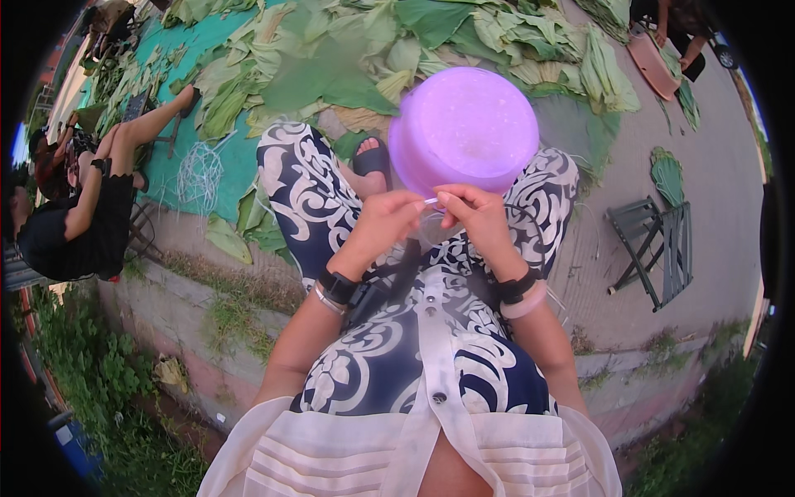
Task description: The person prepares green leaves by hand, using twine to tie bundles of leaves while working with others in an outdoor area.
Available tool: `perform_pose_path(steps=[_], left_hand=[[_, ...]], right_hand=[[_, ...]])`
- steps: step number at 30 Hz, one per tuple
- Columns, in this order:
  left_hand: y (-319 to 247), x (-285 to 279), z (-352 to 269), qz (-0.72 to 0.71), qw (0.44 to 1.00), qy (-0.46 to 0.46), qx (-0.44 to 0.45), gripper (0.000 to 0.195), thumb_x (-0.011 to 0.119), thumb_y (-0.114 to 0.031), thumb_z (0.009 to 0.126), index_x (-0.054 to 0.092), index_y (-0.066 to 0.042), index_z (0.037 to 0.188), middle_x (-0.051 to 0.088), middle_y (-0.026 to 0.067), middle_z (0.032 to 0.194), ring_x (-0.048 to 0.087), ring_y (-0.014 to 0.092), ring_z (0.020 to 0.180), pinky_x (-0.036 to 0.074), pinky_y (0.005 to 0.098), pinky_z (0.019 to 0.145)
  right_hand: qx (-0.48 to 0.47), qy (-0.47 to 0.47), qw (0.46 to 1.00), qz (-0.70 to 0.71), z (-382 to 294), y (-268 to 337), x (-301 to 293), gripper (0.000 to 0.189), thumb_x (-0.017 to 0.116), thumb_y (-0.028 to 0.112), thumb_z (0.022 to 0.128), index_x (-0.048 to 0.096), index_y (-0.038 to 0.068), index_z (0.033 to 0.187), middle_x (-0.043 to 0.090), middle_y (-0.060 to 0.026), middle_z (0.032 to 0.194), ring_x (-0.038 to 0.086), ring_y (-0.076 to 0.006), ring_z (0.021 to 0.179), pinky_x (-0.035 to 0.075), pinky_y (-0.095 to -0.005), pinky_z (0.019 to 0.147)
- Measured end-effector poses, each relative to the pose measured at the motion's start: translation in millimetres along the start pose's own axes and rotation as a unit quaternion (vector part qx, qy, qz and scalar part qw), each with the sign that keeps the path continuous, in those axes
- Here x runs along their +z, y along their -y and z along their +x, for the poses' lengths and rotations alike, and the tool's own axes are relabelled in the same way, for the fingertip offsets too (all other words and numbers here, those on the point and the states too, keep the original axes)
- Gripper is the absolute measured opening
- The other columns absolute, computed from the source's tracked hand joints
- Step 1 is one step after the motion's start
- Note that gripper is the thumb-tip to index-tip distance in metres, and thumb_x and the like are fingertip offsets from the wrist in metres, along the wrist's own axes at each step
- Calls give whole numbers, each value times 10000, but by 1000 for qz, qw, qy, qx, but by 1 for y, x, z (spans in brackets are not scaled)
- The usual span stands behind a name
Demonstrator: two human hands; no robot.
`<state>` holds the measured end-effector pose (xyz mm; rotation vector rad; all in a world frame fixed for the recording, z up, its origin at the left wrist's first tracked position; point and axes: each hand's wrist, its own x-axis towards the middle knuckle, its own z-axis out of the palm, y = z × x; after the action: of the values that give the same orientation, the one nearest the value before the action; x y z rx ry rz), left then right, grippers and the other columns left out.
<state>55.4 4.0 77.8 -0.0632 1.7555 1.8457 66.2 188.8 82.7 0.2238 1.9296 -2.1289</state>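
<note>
My left hand (395, 218) and my right hand (473, 214) meet above my lap, both pinching a thin white cord (431, 201) between thumb and fingertips. A pale loop of the cord seems to hang below the fingers, though it is blurred against my trousers. Just beyond my hands, a purple plastic basin (469, 124) rests bottom up at my right knee. Large green leaves (348, 68), some wilted and yellowish, spread over the ground past the basin.
A tangle of white cord (200, 174) lies on a green sheet (163, 202) to the left. A folding stool (655, 248) stands at right. One person sits at left (81, 211); another, far right, has hands by a pink basin (653, 65). Behind runs a low kerb (205, 323) with weeds.
</note>
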Motion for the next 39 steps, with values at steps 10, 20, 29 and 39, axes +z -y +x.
perform_pose_path(steps=[10, 20, 29, 39], left_hand=[[7, -4, 2, -40, 997, -51, 31, 146, 558, -124, 910, 637, -5, 942, 539, -26, 656, 407, 24, 492, 296, 155, 451], [9, -1, 4, -49, 996, -58, 48, 125, 569, -109, 901, 634, -4, 921, 535, -20, 646, 406, 24, 491, 295, 158, 448], [9, 0, 5, -33, 995, -60, 75, 137, 567, -118, 906, 636, -3, 931, 530, -24, 637, 407, 22, 493, 302, 157, 450], [7, 0, 5, -16, 993, -72, 88, 130, 573, -118, 902, 639, -8, 924, 527, -30, 634, 403, 14, 494, 297, 153, 449]], right_hand=[[53, 72, 995, -34, -1, -4, -12, 189, 625, 135, 859, 654, -23, 959, 638, -22, 750, 587, -86, 611, 471, -222, 567], [96, 92, 991, 27, -2, 2, -16, 202, 602, 176, 876, 622, -11, 949, 655, -51, 806, 611, -119, 622, 494, -238, 591], [116, 94, 987, 56, 0, 1, -16, 203, 601, 182, 875, 624, -3, 956, 660, -59, 814, 615, -125, 620, 497, -237, 593], [101, 105, 988, 48, 0, -2, -13, 231, 577, 208, 896, 628, 3, 988, 659, -50, 812, 613, -121, 618, 495, -241, 587]])
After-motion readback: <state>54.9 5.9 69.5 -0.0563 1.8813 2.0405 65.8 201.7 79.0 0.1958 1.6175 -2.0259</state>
